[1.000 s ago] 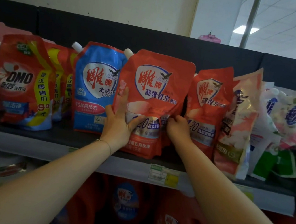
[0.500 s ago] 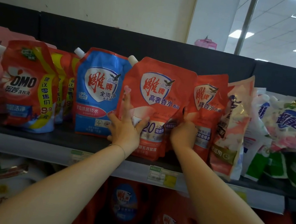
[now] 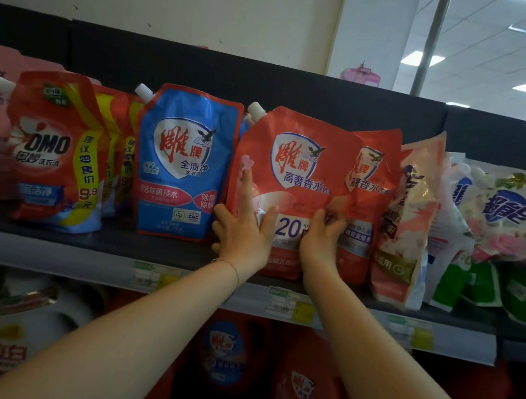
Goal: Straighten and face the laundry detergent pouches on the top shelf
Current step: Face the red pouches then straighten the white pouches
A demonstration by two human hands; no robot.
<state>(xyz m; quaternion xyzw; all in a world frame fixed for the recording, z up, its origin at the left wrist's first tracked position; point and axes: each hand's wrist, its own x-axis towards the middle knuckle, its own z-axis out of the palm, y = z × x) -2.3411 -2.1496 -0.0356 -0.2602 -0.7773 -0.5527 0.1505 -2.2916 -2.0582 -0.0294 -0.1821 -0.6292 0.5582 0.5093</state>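
On the dark top shelf stands a row of detergent pouches. Both of my hands hold the front red pouch, which has a white spout at its top left. My left hand grips its left edge, with the forefinger straight up the front and the thumb spread on the label. At the pouch's lower right edge my right hand curls its fingers in. Just behind, a second red pouch is partly covered by the front one.
Left of the red pouch stand a blue pouch and red OMO pouches. To the right, a pink-cream pouch leans and white floral pouches slump. Price tags line the shelf edge. Bottles fill the shelf below.
The front red pouch has shifted right and now overlaps the second red pouch, closing the gap between them. Both hands stayed on its lower edges.
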